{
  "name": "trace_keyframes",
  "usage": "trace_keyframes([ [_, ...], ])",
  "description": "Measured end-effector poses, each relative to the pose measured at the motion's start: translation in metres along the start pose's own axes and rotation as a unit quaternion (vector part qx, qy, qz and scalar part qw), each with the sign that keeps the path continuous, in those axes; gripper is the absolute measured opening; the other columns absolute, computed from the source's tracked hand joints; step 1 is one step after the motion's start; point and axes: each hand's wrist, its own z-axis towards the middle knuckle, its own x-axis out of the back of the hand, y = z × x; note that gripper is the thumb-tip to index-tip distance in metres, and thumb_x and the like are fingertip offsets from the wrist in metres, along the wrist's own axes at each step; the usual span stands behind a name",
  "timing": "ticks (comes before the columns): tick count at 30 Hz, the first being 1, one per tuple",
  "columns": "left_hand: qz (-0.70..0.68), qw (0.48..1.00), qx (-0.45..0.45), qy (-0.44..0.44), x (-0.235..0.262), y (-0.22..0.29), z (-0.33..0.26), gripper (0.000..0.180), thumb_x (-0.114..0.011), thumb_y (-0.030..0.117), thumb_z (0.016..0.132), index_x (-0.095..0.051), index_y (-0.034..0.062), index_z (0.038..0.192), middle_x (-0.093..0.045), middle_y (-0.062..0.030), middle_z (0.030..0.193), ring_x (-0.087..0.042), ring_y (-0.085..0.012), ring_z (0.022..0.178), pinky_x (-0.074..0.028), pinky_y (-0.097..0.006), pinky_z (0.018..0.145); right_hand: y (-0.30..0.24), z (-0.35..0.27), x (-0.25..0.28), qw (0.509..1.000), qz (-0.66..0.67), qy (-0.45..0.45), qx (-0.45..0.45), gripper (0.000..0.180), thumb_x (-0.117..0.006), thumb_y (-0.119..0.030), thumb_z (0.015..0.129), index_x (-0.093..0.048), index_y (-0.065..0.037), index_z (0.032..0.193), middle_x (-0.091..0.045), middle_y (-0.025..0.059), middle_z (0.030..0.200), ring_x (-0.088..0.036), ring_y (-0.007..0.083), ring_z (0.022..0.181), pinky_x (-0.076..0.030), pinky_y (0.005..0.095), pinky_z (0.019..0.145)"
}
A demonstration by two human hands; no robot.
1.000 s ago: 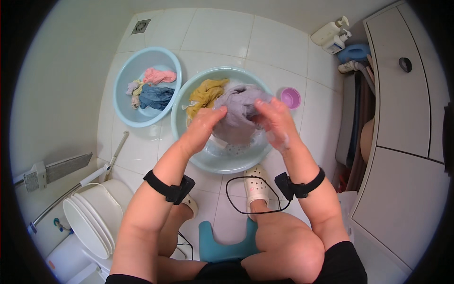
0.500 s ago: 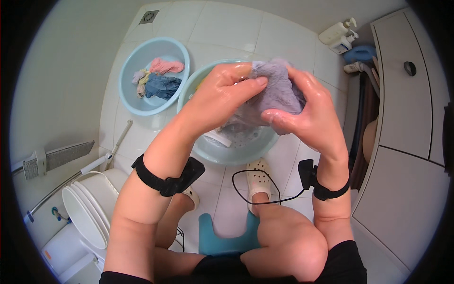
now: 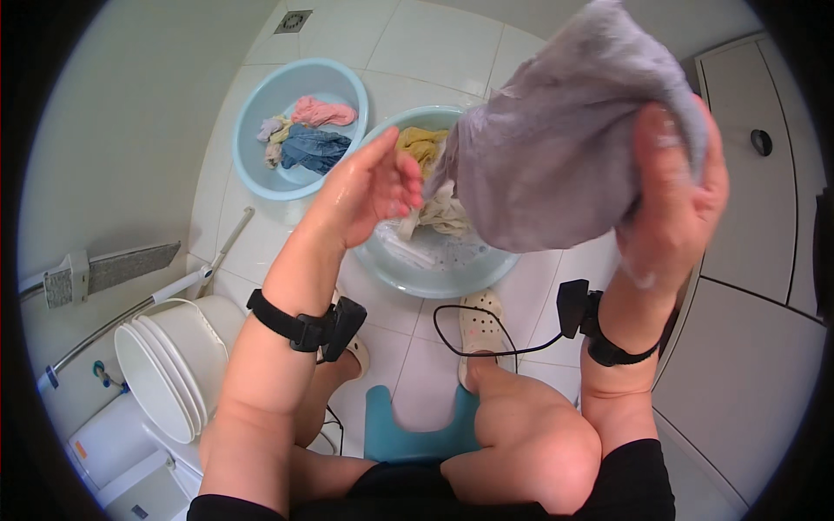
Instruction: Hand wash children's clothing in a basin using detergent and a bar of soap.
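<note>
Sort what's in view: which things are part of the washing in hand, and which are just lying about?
In use: grey cloth held in right hand; left hand, open; near basin; far basin of clothes.

Lying about: toilet; mop; blue stool; floor drain.

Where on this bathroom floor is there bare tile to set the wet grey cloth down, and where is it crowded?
Bare tile lies above the two basins toward the floor drain, and right of the near basin beside the cabinet. The far basin holds clothes. Crowded: near basin with laundry, the feet and stool, toilet. The right hand holds the grey cloth; the left hand is open.
</note>
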Motion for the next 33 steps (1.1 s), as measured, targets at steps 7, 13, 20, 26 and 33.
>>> trace_keyframes([
  [7, -0.212, 0.976, 0.046, -0.035, -0.021, -0.02, 0.004, 0.08, -0.033, 0.069, 0.08, -0.045, -0.002, 0.116, -0.049, -0.0224, 0.117, -0.051, -0.0356, 0.107, -0.043, -0.052, 0.085, 0.112, -0.033, -0.042, 0.932, -0.142, -0.332, -0.035, 0.02, -0.056, -0.008, 0.068, -0.058, -0.003, 0.088, -0.058, 0.012, 0.081, -0.056, 0.0278, 0.077, -0.046, 0.0341, 0.07],
  [13, -0.142, 0.963, 0.047, 0.225, 0.022, -0.04, 0.017, 0.04, -0.046, 0.01, 0.079, -0.043, 0.0031, 0.118, -0.048, -0.015, 0.116, -0.051, -0.03, 0.105, -0.044, -0.052, 0.085, 0.147, -0.082, -0.053, 0.957, -0.182, -0.221, 0.05, 0.022, -0.053, -0.011, 0.069, -0.059, -0.003, 0.089, -0.058, 0.0172, 0.084, -0.054, 0.0352, 0.083, -0.044, 0.0396, 0.074],
  [20, -0.07, 0.971, 0.002, 0.23, 0.012, -0.033, 0.016, 0.046, -0.043, -0.003, 0.067, -0.046, 0.003, 0.112, -0.049, -0.0131, 0.11, -0.052, -0.0291, 0.097, -0.045, -0.045, 0.083, 0.269, -0.172, -0.072, 0.721, -0.335, -0.525, -0.303, 0.05, -0.06, -0.031, 0.066, -0.056, 0.001, 0.104, -0.057, 0.021, 0.104, -0.055, 0.0347, 0.097, -0.043, 0.0392, 0.086],
  [26, -0.067, 0.966, 0.01, 0.248, 0.046, -0.044, 0.006, 0.049, -0.042, -0.002, 0.062, -0.048, 0.0014, 0.11, -0.052, -0.0127, 0.103, -0.053, -0.0253, 0.09, -0.046, -0.042, 0.078, 0.285, -0.165, -0.102, 0.692, -0.338, -0.542, -0.337, 0.07, -0.061, -0.049, 0.065, -0.051, -0.001, 0.114, -0.052, 0.0208, 0.116, -0.052, 0.0322, 0.104, -0.042, 0.0346, 0.089],
  [33, -0.129, 0.965, 0.011, 0.229, 0.062, -0.063, 0.0, 0.05, -0.042, -0.002, 0.059, -0.047, -0.0033, 0.109, -0.053, -0.0139, 0.101, -0.053, -0.0274, 0.088, -0.046, -0.038, 0.082, 0.271, -0.154, -0.083, 0.696, -0.232, -0.546, -0.404, 0.064, -0.062, -0.041, 0.062, -0.054, -0.002, 0.112, -0.058, 0.0196, 0.106, -0.056, 0.0288, 0.096, -0.043, 0.0315, 0.084],
])
